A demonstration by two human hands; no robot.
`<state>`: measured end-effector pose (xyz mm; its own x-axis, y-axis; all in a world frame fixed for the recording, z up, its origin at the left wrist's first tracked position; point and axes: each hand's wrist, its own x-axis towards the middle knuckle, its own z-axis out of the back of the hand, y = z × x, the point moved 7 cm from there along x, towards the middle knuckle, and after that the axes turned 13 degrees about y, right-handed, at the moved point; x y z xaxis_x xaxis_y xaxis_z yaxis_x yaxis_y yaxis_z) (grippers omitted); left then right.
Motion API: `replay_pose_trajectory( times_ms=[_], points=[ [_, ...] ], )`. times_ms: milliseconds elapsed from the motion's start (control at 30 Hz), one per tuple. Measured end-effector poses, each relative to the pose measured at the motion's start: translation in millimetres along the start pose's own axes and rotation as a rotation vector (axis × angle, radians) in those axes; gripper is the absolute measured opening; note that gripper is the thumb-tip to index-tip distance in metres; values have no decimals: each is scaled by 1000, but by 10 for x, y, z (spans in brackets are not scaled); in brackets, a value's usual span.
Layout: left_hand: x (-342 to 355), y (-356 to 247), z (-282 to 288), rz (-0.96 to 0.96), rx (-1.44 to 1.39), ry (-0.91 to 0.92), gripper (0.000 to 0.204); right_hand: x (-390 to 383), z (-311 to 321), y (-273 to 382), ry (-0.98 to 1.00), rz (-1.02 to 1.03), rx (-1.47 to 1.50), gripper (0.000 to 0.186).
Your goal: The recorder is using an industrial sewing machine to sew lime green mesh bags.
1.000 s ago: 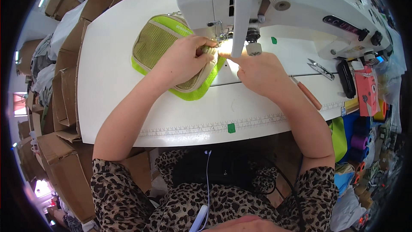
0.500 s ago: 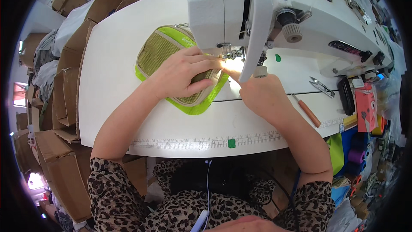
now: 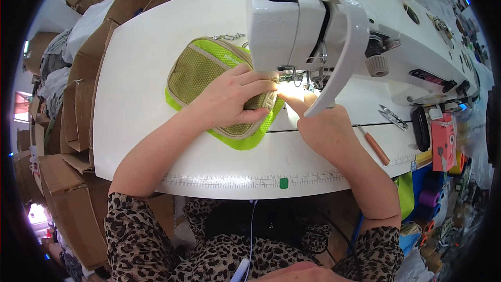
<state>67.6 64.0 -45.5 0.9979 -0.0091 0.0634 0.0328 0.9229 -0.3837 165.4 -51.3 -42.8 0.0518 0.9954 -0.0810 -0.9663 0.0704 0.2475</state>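
The white worktop spreads beneath my left fingers and right fingers; the sewing machine stands ahead, cardboard boxes well left. My left ones hold the green mesh pouch under them; the right's grip I can't tell. A brown-handled tool lies right.

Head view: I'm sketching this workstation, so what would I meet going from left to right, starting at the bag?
Bag, right hand, orange-handled tool, snips, black case, pink box.
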Motion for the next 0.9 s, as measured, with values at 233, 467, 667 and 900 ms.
replay_pose_trajectory(
  times_ms=[233,467,667,900],
  points=[
    [32,-22,-5,5,28,-30,36,29,-78,-43,111,-34,24,56],
    [23,-9,-25,53,-15,-56,33,25,-87,-60,5,29,16,50],
    [8,-13,-25,69,61,-128,31,34,-70,-82,-21,47,37,51],
    [2,-57,-1,45,99,-202,30,24,-97,-63,-35,63,13,42]
  ],
)
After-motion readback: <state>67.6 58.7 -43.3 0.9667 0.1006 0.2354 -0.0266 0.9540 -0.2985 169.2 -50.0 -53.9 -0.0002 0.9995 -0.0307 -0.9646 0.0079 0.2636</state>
